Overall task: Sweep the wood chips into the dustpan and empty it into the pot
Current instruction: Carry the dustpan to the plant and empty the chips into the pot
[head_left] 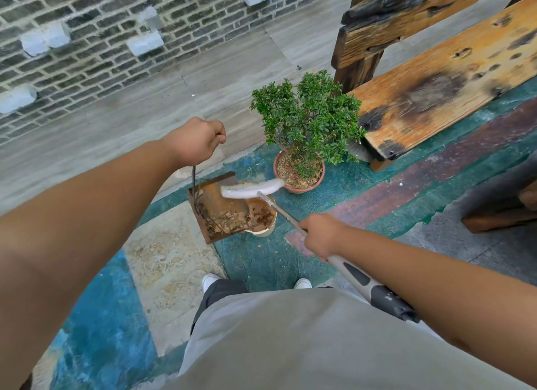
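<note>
The left hand [197, 141] is raised, its fingers [219, 134] curled tight around the top of a thin dark handle [193, 180] that drops straight down from them to the dustpan [216, 208]. The rusty dustpan hangs tilted below those fingers, its lip over the cream pot [263, 215], with wood chips [229, 218] and dry leaves lying in both. Just right of the dustpan, a white broom head [251, 188] rests across its upper edge and the pot's rim. The metal broom shaft [283, 214] runs down to the right hand [321, 235], whose fingers are wrapped closed on the shaft above its grey grip. Beyond the broom head, well ahead of the right fingers, stands a potted shrub [308, 119] beside a weathered wooden bench [447, 78].
</note>
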Motion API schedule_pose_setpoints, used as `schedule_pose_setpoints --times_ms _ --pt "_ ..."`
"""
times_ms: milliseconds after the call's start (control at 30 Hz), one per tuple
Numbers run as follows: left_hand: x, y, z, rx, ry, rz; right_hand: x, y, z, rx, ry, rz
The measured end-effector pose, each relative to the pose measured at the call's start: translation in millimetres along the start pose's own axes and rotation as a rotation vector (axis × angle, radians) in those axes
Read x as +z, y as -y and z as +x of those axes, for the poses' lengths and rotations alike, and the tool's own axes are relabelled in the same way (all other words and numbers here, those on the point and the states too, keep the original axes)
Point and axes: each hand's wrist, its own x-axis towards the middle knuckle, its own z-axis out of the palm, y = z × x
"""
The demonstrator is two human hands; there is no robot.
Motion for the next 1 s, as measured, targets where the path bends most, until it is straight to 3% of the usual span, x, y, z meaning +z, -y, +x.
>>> schedule_pose_setpoints --times_ms 300,633,1000 --pt "2.2 -2.4 -9.5 0.050 -0.021 -0.016 12.4 60.1 18.0 -0.110 -0.015 -0.125" --pt "1.1 10.5 -12.3 0.061 -0.056 0.002 10.3 11.9 -2.4 -0.127 0.029 -0.434" --pt "3.9 8.0 -7.1 0.064 -0.071 -0.008 -5.5 11.8 -2.7 -0.097 -0.045 -0.377"
